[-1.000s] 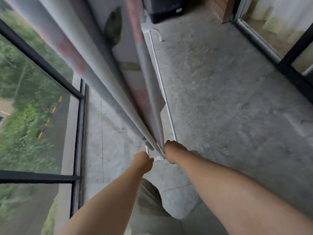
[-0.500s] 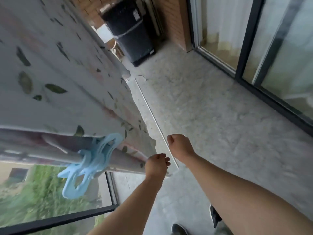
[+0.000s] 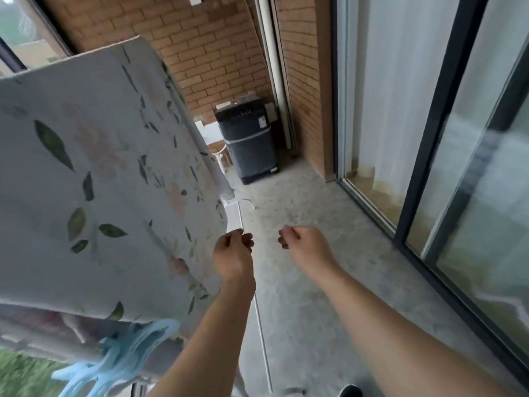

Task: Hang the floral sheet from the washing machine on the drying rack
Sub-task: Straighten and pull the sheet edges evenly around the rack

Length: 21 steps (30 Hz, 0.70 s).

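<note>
The floral sheet (image 3: 108, 179), pale with green leaves and faded pink flowers, hangs draped over the drying rack and fills the left half of the view. The rack's white base rod (image 3: 260, 325) runs along the floor beneath my arms. My left hand (image 3: 233, 255) is at the sheet's right edge, fingers curled, thumb and forefinger pinching the hem. A little to its right, my right hand (image 3: 303, 246) hovers over the floor with curled fingers and holds nothing. The dark washing machine (image 3: 249, 144) stands at the far end against the brick wall.
A light blue plastic hanger (image 3: 126, 356) dangles at the lower left under the sheet. Dark-framed glass sliding doors (image 3: 429, 196) line the right side. Between the rack and the doors lies bare concrete floor (image 3: 315, 202). A dark shoe (image 3: 350, 392) shows at the bottom edge.
The view has risen from the floor to the far wall. The sheet now shows its broad face. My right hand has moved away from the sheet's corner, to the right.
</note>
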### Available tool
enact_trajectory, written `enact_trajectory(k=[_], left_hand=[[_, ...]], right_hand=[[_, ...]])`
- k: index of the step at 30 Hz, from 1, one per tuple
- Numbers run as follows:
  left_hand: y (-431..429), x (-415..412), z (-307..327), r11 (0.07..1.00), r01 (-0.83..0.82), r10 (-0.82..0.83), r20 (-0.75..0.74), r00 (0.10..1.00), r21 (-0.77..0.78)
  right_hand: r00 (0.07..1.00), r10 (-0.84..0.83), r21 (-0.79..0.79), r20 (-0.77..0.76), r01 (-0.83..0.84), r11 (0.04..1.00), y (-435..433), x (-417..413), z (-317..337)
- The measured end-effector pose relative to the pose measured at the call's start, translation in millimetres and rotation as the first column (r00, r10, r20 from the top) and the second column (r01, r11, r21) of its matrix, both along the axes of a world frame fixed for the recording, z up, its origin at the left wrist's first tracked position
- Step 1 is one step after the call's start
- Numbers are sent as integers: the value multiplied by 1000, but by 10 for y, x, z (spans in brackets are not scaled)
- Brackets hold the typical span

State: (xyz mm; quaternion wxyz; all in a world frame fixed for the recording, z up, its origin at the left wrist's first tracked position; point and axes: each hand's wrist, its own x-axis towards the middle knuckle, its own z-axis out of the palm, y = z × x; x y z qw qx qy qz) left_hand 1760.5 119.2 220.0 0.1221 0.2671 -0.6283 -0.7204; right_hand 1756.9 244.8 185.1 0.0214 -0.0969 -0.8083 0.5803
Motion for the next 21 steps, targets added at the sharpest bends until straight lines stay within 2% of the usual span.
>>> enact_trajectory(k=[3,9,14,21], left_hand=[[182,-461,-88,996,-71,70,8,997,62],[626,-1392,-29,977,-73,66,40,997,199],[1113,-2188,183,980,-49,44,30,999,192],[1679,-3291,213,986,-58,60,-9,998,157]], right_hand=[[999,38,12,-8,-38,999,271,-442,-18],[997,68,125,27,-70,990,915,-1331,147],[994,105,151,6,-105,983,1412,-2079,353],[989,145,39,18,-146,989,1884,-3282,390]])
